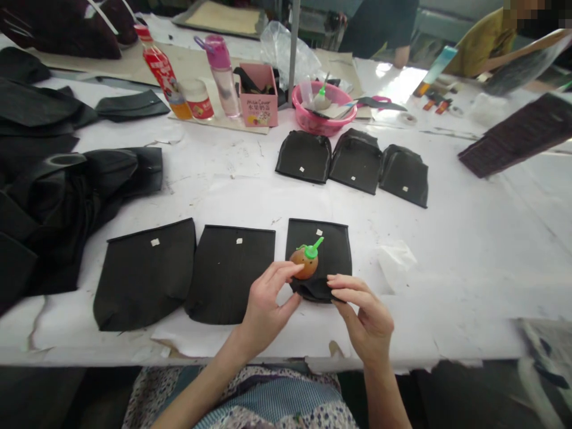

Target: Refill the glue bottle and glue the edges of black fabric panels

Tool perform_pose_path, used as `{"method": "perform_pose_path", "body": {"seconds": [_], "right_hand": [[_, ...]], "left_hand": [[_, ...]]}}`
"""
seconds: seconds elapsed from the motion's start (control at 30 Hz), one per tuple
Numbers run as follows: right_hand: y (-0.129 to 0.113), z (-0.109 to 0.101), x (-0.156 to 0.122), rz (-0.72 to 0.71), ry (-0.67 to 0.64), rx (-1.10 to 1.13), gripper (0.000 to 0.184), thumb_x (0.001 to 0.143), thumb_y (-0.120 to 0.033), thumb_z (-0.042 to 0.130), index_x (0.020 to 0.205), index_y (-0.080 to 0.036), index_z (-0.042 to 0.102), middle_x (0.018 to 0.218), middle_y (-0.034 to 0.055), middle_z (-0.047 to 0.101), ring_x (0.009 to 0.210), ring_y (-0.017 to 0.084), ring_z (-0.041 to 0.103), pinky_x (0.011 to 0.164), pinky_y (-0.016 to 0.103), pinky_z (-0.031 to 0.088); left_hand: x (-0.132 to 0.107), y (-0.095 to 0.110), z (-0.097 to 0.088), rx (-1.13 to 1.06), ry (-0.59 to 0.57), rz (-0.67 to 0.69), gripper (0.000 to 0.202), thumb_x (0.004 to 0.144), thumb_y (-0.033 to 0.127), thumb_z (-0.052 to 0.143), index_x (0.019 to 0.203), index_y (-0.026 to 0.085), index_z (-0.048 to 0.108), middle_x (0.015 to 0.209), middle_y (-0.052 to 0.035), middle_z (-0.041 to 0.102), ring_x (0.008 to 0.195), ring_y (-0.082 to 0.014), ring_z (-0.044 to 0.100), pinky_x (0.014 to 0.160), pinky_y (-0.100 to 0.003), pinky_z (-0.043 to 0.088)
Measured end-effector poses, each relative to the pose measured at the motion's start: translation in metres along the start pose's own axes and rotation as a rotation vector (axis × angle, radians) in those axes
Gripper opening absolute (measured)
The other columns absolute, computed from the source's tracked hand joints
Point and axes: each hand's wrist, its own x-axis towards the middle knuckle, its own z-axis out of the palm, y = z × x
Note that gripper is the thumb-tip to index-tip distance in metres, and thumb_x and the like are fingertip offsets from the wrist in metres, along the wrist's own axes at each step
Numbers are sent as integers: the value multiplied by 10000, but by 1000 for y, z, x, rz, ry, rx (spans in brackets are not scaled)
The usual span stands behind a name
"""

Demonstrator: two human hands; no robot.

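Near the table's front edge, my left hand holds a small round squeeze bottle with amber contents and a green spout, its fingers against the bottle's side. The left thumb is by the near edge of a black panel. My right hand pinches that panel's near right edge, which is folded up. Beneath the bottle, part of the panel is hidden. To the left lie two more flat black panels, one in the middle and one farther left, each with a small white tag.
Three black pieces lie in a row farther back. Behind them stand a pink basket, a pink box and bottles. Black material is heaped at left. A dark ridged block is at right. People sit opposite.
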Motion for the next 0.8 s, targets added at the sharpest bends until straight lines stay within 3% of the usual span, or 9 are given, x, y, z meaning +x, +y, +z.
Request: {"method": "perform_pose_path", "body": {"seconds": [0.13,0.3,0.37,0.47,0.57,0.7,0.8], "right_hand": [[-4,5,2,-60,-48,-58,421,853,38,635,1112,-286,711,1103,47,711,1082,223,672,956,433,550],[-12,17,3,-25,44,-122,358,860,12,656,1078,-267,713,1044,30,720,979,170,681,883,323,559],[-15,25,2,52,81,-135,288,872,-35,675,1041,-264,717,1004,16,722,952,152,678,858,283,554],[-17,38,-2,290,86,-39,169,905,-150,681,1020,-269,716,985,2,725,916,136,682,794,232,557],[-14,45,-7,474,135,78,88,908,-242,691,985,-270,724,926,-14,730,825,119,687,728,200,559],[-7,39,-9,552,271,119,56,874,-283,728,926,-262,732,866,-22,732,780,110,684,717,185,555],[-5,29,-8,528,262,118,66,868,-284,731,930,-264,741,915,-7,744,853,125,692,770,197,560]], "left_hand": [[-1,4,-9,-187,-38,41,366,819,-9,645,1109,213,664,1117,-53,686,1058,-172,649,929,-281,535],[-5,2,-11,-101,33,172,201,834,39,696,964,181,639,1025,-67,690,1003,-176,658,894,-298,547],[-6,2,-11,4,72,247,184,841,34,686,940,168,610,959,-65,678,934,-169,652,829,-284,548],[-7,4,-10,175,137,326,173,845,14,658,906,158,584,889,-60,650,857,-169,620,763,-283,532],[-9,6,-6,312,80,364,136,865,17,621,911,142,592,881,-75,641,849,-190,600,761,-315,537],[-13,9,4,357,-18,395,186,870,18,608,1027,114,634,949,-93,649,923,-208,609,843,-345,563],[-13,13,10,324,-29,348,191,877,78,629,1059,128,661,1043,-112,633,1018,-234,606,901,-376,569]]}}
